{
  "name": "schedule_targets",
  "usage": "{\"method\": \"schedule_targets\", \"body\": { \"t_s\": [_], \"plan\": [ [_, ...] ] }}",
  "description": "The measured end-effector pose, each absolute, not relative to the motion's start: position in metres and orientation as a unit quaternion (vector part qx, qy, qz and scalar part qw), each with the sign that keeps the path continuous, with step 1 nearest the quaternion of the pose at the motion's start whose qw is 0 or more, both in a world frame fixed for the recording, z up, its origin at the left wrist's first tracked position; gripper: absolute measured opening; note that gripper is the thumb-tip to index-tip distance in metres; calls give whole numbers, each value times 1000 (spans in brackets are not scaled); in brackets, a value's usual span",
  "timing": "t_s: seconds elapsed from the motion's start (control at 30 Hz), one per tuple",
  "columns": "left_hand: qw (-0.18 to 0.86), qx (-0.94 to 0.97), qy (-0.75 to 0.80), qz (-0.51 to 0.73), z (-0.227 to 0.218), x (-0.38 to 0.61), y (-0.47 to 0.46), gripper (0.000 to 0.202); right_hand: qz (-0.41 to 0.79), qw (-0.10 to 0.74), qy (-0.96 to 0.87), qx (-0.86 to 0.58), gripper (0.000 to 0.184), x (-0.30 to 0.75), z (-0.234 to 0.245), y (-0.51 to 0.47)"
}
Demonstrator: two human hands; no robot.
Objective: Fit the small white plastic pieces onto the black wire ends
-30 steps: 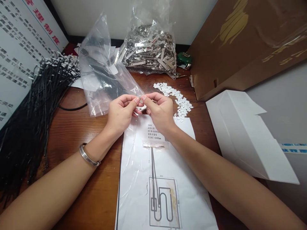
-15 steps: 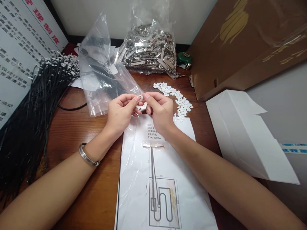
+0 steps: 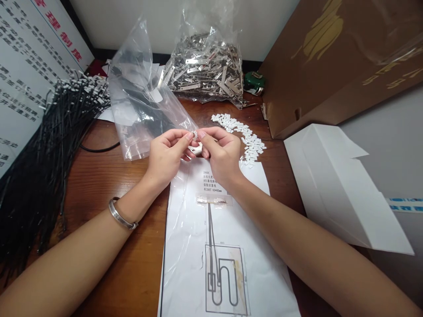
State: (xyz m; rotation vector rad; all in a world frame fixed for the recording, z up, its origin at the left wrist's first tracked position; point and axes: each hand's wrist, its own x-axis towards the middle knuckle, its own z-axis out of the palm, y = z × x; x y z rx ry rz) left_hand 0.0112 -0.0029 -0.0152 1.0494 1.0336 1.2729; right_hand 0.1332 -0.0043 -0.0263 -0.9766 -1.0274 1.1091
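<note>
The small pale piece (image 3: 194, 134) sits just above the far edge of the printed sheet (image 3: 231, 229), lifted off the tabletop (image 3: 99, 176). You pinch it from both sides. Your left hand (image 3: 168, 154) closes thumb and forefinger on its left end, and your right hand (image 3: 222, 154) does the same on its right end. The other fingers of both hands are curled under. The piece lies at the fingertips, on the far side of both palms, and neither hand is nearer to it than the other. It seems to run left to right between the two pinches, but it is too small to be sure of its long axis.

On the sheet, under a clear sleeve, a short metal strip (image 3: 213, 200) is taped across the top of a drawn wire loop. Your right wrist partly hides the printed lines above it. You can read "NTC" and "60×60mm" among the Chinese characters.

Just beyond the sheet's far right corner lies a heap of white chips (image 3: 244, 134). Farther back stands a bag of metal strips (image 3: 206, 72). A clear bag (image 3: 142, 97) rises beyond the sheet's far left corner. Well to the left lies a bundle of black wires (image 3: 42, 154), under a poster (image 3: 26, 57) headed in red "理制度". To the right of the sheet are a white folded box (image 3: 340, 185) and a brown carton (image 3: 337, 57) whose gold print is unreadable.
</note>
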Motion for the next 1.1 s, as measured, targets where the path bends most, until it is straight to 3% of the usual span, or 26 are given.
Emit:
{"method": "schedule_targets", "body": {
  "t_s": [0.57,1.1],
  "plan": [
    [552,461,435,541,-17,11,-4,8,484,626,-426,-439,32,132,-30,-2],
    [544,464,437,546,-17,11,-4,9,495,604,-442,-441,24,133,-25,-3]
  ]
}}
